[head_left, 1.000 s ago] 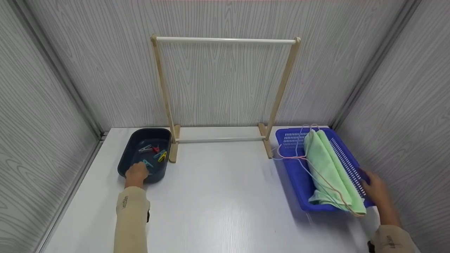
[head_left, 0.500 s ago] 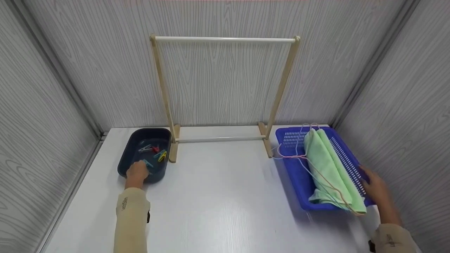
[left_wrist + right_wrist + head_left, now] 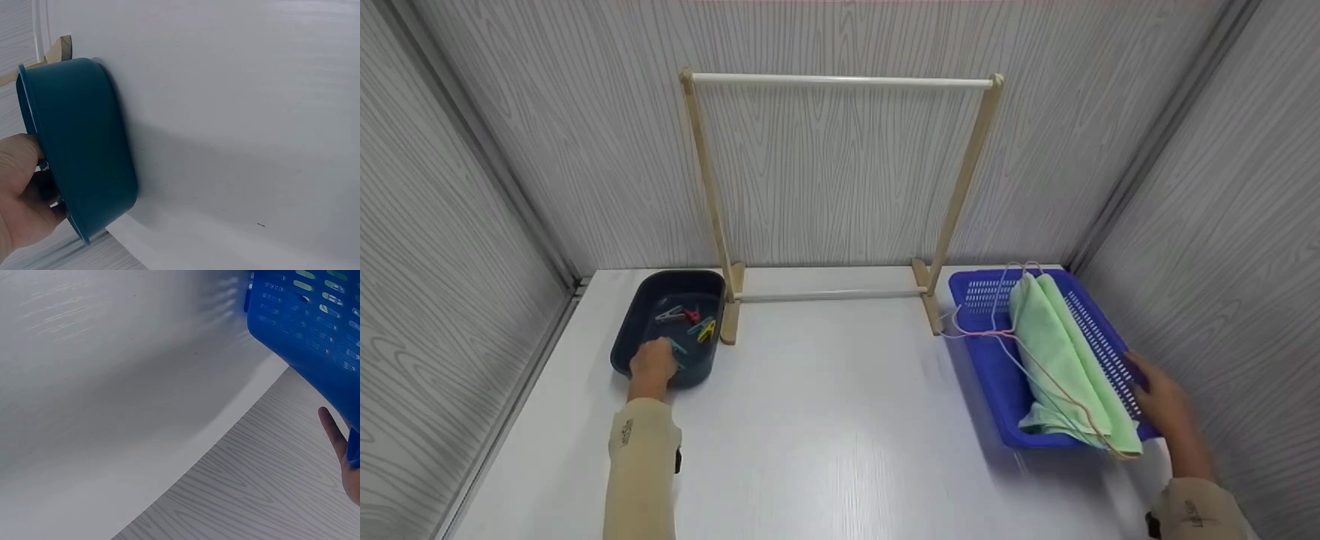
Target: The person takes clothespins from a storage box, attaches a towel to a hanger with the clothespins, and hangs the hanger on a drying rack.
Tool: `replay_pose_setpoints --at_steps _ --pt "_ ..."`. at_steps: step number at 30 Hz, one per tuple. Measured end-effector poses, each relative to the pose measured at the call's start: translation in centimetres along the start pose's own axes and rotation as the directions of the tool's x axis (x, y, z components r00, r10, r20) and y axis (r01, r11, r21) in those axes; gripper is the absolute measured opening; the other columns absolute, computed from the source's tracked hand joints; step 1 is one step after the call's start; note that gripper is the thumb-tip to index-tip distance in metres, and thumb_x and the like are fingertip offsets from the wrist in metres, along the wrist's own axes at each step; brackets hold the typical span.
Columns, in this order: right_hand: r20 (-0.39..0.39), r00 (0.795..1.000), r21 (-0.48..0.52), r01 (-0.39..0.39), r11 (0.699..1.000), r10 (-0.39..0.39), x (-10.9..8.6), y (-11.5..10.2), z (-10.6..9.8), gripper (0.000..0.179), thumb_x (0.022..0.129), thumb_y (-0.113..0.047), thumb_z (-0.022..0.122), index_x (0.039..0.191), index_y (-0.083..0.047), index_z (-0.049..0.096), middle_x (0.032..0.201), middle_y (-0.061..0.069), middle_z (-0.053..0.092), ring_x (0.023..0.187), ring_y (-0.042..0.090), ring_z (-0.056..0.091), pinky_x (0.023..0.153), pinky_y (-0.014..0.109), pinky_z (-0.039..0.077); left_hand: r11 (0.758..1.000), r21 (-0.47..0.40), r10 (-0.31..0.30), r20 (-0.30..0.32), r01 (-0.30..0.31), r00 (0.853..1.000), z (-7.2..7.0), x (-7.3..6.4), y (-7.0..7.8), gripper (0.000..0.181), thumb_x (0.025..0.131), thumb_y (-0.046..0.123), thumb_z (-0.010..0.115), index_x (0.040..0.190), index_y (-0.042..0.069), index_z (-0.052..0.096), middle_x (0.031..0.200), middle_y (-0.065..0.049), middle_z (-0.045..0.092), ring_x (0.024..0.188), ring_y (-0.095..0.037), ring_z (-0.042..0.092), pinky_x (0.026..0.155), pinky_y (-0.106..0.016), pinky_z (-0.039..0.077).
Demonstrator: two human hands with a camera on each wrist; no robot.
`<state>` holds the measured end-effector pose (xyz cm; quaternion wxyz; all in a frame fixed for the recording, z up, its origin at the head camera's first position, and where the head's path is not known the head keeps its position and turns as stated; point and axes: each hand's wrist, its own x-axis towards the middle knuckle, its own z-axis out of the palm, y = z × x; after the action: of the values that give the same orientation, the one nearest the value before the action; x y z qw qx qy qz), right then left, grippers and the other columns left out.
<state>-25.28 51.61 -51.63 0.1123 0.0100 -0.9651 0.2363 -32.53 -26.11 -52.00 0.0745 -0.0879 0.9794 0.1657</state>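
Observation:
In the head view my left hand (image 3: pixel 652 361) reaches over the near rim of a dark teal basin (image 3: pixel 626 330). Its curled fingers pinch a teal clothespin (image 3: pixel 678 347), mostly hidden by the hand. The left wrist view shows thumb and fingers dipping behind the rim of the basin (image 3: pixel 90 140). At the other side my right hand (image 3: pixel 1164 401) grips the near right rim of a blue basket (image 3: pixel 990 390), one finger stretched along its outside in the right wrist view. Inside the basket lies a folded light green towel (image 3: pixel 1054 360), with pink and pale blue hangers (image 3: pixel 994 333) over it.
Between the two containers stands a wooden rack with a white top bar (image 3: pixel 840 79) and a lower bar (image 3: pixel 832 295). Several more clothespins (image 3: pixel 706 331) lie in the basin. Grey wood-grain walls (image 3: pixel 840 180) enclose the white table (image 3: pixel 825 420) at back and sides.
The left hand has shifted very slightly, covering more of the teal clothespin. My right hand, basket and towel stay in place; the view tilts a touch.

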Motion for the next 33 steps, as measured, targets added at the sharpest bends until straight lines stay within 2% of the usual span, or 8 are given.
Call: replay_pose_setpoints --at_steps 10,17,21,28,33 --pt "0.014 1.0 0.033 -0.023 0.999 0.023 0.12 0.0 -0.23 0.049 0.089 0.005 0.045 0.137 0.003 0.034 0.133 0.037 0.031 0.112 0.055 0.035 0.082 0.067 0.029 0.998 -0.06 0.026 -0.085 -0.031 0.996 0.44 0.15 -0.11 0.018 0.086 -0.004 0.055 0.097 -0.019 0.056 0.096 -0.032 0.056 0.094 -0.043 0.054 0.081 -0.05 0.044" --pt "0.0 0.999 0.029 -0.035 0.999 0.035 0.14 -0.04 0.04 0.049 0.088 0.005 0.046 0.136 0.004 0.035 0.131 0.037 0.032 0.11 0.054 0.038 0.081 0.066 0.031 0.99 -0.132 0.03 -0.167 -0.053 0.985 0.57 0.43 -0.44 0.014 0.084 -0.004 0.054 0.091 -0.016 0.06 0.095 -0.03 0.055 0.093 -0.043 0.053 0.083 -0.05 0.042" --pt "0.0 0.999 0.031 -0.035 0.999 0.035 0.16 -0.11 0.12 0.049 0.089 0.005 0.046 0.136 0.003 0.035 0.13 0.038 0.032 0.11 0.056 0.036 0.082 0.067 0.03 0.988 -0.14 0.038 -0.194 -0.066 0.98 0.51 0.5 -0.41 0.015 0.084 -0.003 0.053 0.091 -0.014 0.06 0.096 -0.029 0.055 0.093 -0.042 0.054 0.083 -0.05 0.042" --pt "-0.009 0.999 0.001 -0.038 0.999 0.038 0.01 -0.13 0.16 0.047 0.089 0.003 0.048 0.135 0.002 0.038 0.132 0.035 0.034 0.112 0.055 0.036 0.084 0.067 0.03 0.982 -0.178 0.027 -0.172 -0.058 0.985 0.76 0.68 -0.49 0.023 0.087 0.011 0.059 0.097 -0.01 0.06 0.096 -0.024 0.053 0.092 -0.038 0.053 0.079 -0.05 0.043" --pt "-0.004 0.998 -0.005 -0.056 0.998 0.056 -0.07 -0.18 0.03 0.047 0.089 0.002 0.047 0.135 0.001 0.037 0.132 0.035 0.034 0.111 0.055 0.037 0.083 0.067 0.03 0.968 -0.239 0.018 -0.223 -0.072 0.975 0.75 0.59 -0.05 0.035 0.092 0.025 0.056 0.107 -0.007 0.055 0.099 -0.023 0.054 0.094 -0.038 0.053 0.078 -0.05 0.043"
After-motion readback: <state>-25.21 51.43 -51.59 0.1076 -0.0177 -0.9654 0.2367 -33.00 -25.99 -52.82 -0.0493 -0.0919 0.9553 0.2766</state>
